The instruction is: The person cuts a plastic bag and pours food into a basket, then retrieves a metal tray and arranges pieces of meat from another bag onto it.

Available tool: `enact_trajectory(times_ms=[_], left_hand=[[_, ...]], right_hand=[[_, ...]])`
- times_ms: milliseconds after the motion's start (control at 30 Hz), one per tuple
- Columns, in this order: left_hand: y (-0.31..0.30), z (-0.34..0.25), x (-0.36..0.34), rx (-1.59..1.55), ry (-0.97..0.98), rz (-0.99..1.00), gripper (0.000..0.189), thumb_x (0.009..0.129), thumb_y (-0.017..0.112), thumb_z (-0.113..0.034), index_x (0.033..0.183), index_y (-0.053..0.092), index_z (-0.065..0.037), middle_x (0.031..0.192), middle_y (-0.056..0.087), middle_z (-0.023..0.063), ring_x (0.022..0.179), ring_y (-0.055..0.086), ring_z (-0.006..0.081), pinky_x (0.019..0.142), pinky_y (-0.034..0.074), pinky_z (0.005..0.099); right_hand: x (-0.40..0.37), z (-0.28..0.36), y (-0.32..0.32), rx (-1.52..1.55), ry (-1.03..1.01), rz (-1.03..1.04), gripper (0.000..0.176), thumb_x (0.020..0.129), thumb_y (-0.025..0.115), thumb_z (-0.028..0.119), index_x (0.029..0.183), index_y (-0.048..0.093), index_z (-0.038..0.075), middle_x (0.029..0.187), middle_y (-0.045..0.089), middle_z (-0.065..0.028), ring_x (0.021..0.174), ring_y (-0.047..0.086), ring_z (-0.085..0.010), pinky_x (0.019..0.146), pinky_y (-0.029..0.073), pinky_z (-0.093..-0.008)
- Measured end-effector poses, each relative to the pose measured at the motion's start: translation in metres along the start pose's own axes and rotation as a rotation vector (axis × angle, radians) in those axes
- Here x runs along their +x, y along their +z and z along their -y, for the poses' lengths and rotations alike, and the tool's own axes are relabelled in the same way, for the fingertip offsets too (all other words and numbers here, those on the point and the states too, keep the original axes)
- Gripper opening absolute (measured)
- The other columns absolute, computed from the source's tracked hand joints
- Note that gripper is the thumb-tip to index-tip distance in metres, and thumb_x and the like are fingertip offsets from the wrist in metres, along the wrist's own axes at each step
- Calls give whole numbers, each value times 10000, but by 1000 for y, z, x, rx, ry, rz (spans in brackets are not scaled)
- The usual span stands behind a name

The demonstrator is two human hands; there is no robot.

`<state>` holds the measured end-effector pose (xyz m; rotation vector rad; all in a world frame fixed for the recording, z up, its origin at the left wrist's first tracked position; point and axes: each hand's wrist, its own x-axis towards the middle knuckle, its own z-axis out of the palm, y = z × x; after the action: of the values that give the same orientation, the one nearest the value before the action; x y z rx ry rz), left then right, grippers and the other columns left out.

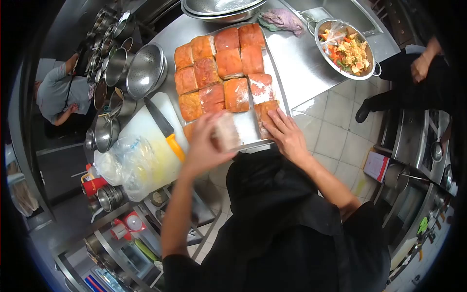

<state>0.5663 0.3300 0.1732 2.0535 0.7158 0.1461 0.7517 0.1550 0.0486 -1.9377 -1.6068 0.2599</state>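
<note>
My left hand [206, 146] is blurred and wrapped round a pale piece of meat [226, 132] above the near edge of a metal tray [279, 80]. With fingers spread, my right hand [289, 134] rests on an orange-brown slab [264, 114] at the tray's near right corner. Rows of similar slabs [229, 61] with orange-brown tops fill much of the tray, and two show white powder. Left of the tray, a knife [163, 121] with a yellow handle lies on a white cutting board [138, 124], beside clear plastic bags [134, 160].
Perforated metal bowls [146, 68] stand left of the tray. A pot of cut vegetables [350, 53] and a pink-green cloth [281, 22] are at the upper right. One person [65, 92] stands at far left, another [413, 78] at right.
</note>
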Motion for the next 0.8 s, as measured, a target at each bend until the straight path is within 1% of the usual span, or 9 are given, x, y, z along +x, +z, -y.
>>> enact_trajectory(times_ms=[33, 100, 200, 333, 400, 500, 533, 700, 800], left_hand=[[26, -5, 13, 283, 52, -40, 853, 601, 801, -142, 1368, 430, -94, 1311, 404, 160, 1303, 367, 348, 1047, 375, 422], [72, 15, 27, 450, 155, -77, 838, 642, 745, -81, 1400, 387, -94, 1337, 370, 224, 1299, 342, 405, 1060, 342, 446], [103, 40, 26, 543, 202, -206, 850, 666, 692, -33, 1435, 336, -107, 1378, 335, 247, 1320, 317, 406, 1086, 300, 459], [98, 34, 17, 466, 141, -147, 853, 685, 668, -23, 1452, 301, -97, 1430, 288, 251, 1346, 289, 409, 1096, 256, 520], [94, 27, 18, 553, -6, -13, 867, 701, 663, -37, 1466, 258, -65, 1477, 232, 244, 1392, 218, 400, 1100, 207, 580], [119, 32, 19, 777, -44, 39, 884, 705, 657, -37, 1473, 221, -29, 1526, 157, 220, 1429, 137, 380, 1110, 162, 601], [126, 34, 22, 731, -43, -1, 898, 705, 631, 8, 1483, 184, -23, 1553, 112, 186, 1445, 84, 363, 1121, 140, 596], [115, 46, 20, 647, 21, -50, 889, 717, 587, 61, 1494, 173, -55, 1567, 88, 163, 1446, 74, 366, 1112, 127, 609], [94, 36, -5, 428, -41, -198, 919, 720, 676, 11, 1492, 183, -67, 1562, 116, 170, 1448, 77, 361, 1123, 115, 584]], right_hand=[[-4, -3, 0, -4, -2, 2, 506, 790, 645, 68, 1286, 562, 128, 1450, 414, -99, 1360, 338, -353, 1059, 343, -496], [-10, -10, 0, -118, 23, -27, 481, 810, 635, 77, 1283, 559, 121, 1450, 416, -83, 1359, 337, -354, 1063, 333, -508], [-14, -18, 1, -95, 15, -54, 487, 804, 643, 83, 1282, 556, 120, 1457, 409, -64, 1360, 333, -354, 1069, 320, -523], [-13, -16, -6, -6, 41, -33, 494, 794, 657, 88, 1278, 557, 118, 1464, 399, -58, 1358, 335, -349, 1072, 310, -532], [-10, -16, -12, -120, 30, 7, 506, 785, 665, 79, 1278, 556, 117, 1471, 387, -64, 1364, 327, -344, 1077, 306, -527], [-10, -17, -14, -163, 0, 19, 534, 769, 673, 56, 1285, 549, 112, 1465, 394, -78, 1351, 348, -352, 1075, 325, -503], [-11, -20, -13, -165, -13, 29, 534, 769, 673, 56, 1285, 549, 112, 1465, 394, -78, 1351, 348, -352, 1075, 325, -503], [-10, -15, -3, 263, 22, -29, 566, 761, 607, -88, 1300, 521, 59, 1445, 403, -145, 1305, 414, -362, 1055, 396, -412], [-8, -16, 3, 261, -48, -13, 528, 760, 604, -86, 1270, 539, 36, 1423, 421, -171, 1287, 431, -366, 1033, 423, -388]])
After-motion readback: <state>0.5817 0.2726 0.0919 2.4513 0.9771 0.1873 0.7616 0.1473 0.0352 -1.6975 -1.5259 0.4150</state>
